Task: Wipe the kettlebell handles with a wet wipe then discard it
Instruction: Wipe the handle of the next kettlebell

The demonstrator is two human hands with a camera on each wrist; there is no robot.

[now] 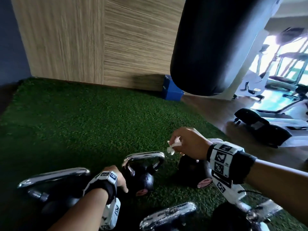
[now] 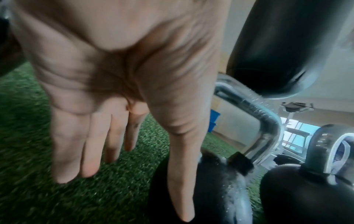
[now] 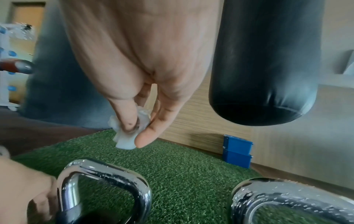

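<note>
Wipe (image 3: pixel 125 133), crumpled, pinched in right hand (image 1: pixel 187 143) fingers (image 3: pixel 149 131) just above the handle (image 3: pixel 103 171); left hand (image 1: pixel 116 176) fingers straight, holding nothing. So light a pinch could drop it onto turf (image 1: pixel 83 122).

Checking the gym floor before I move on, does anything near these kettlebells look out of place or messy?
Nothing looks spilled or damaged. The kettlebells stand upright on the green turf; the right hand pinches a crumpled wet wipe above them.
</note>
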